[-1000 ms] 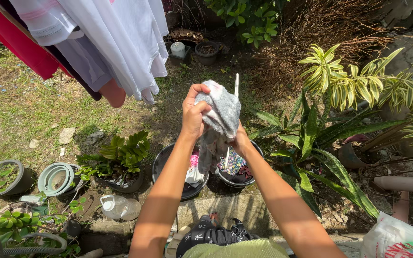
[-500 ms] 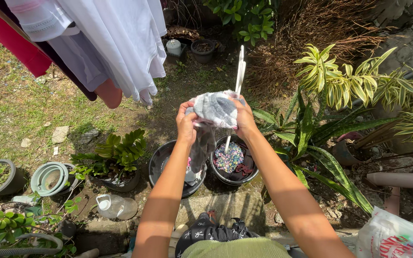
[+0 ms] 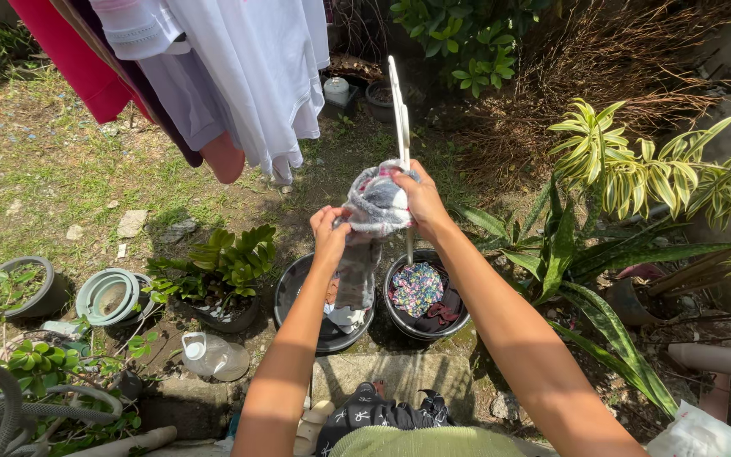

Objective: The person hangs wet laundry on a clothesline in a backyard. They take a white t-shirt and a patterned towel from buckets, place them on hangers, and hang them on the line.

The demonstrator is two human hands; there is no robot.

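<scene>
Above the two dark round basins (image 3: 426, 326), a damp grey striped cloth (image 3: 376, 203) and white plastic hanger (image 3: 399, 110) are gripped by both hands (image 3: 420, 199), left hand (image 3: 330, 237) pinching; fabric should be kept taut.

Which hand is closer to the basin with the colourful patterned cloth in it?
Left. The left hand sits lower, nearer the basin; the right hand is higher on the grey cloth.
</scene>
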